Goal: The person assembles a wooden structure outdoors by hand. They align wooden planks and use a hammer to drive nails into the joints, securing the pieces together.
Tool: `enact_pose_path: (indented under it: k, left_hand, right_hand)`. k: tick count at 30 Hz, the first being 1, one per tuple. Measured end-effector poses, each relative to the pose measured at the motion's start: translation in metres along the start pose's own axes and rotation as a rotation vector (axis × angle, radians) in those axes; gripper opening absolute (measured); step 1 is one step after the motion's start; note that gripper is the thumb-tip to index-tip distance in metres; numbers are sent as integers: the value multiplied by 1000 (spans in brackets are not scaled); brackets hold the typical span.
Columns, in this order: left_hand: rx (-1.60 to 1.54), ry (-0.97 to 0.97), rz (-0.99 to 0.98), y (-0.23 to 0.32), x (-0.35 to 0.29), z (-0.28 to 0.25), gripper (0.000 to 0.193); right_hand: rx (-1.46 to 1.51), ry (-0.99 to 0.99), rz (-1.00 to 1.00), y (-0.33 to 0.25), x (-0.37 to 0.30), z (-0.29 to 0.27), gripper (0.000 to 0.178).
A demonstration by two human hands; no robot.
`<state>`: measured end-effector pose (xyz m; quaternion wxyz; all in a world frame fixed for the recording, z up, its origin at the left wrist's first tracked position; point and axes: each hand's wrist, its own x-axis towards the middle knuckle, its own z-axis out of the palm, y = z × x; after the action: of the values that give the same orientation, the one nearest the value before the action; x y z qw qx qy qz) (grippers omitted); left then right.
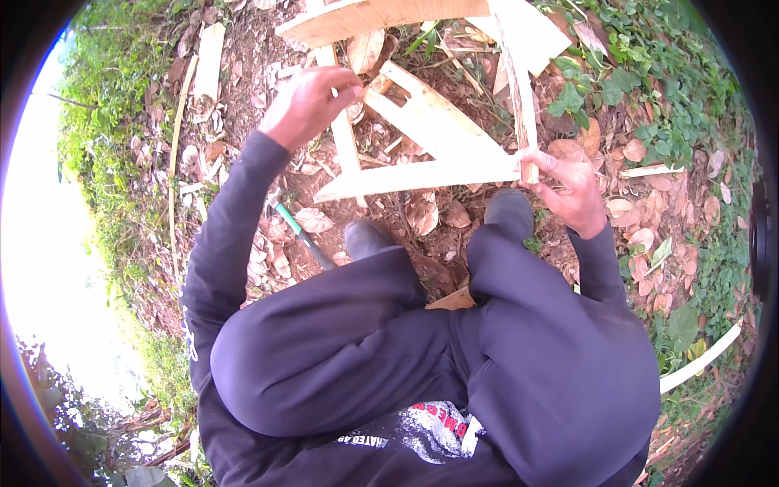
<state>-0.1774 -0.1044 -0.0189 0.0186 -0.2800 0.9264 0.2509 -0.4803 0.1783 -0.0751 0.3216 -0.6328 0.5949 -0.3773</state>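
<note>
A rough frame of pale wood lies on the ground in front of my boots. It has a wide far board [381,19], a near board [422,177], a left slat [346,146] and a right slat [518,77]. My right hand [570,193] grips the near right corner, its fingers around the end of the right slat. Over the left slat, my left hand [308,107] is closed in a pinch; whatever lies between its fingertips is too small to make out. A notched board [442,122] slants inside the frame.
A hammer [296,226] with a green and black handle lies left of my left boot [369,238]. Loose wood strips [209,61] and a long thin stick [178,138] are at the left. Dry leaves cover the soil, and green plants [641,73] grow at the right.
</note>
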Motion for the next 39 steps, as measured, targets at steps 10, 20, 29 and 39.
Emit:
enact_pose_path:
  k: [10,20,29,39]
  left_hand:
    - [307,-135,15,-44,45,97,13]
    - [328,-66,110,-23,39,102,9]
    - [406,-102,-92,-13,44,124,12]
    - [382,-19,-110,-17,53,134,14]
  right_hand:
    - [15,-27,38,-14,4,-3,48]
    - [-17,-31,22,-10,5,-1,51]
    - [5,-55,29,-11,5,-3,53]
    - [2,-39,39,-7,3,0,53]
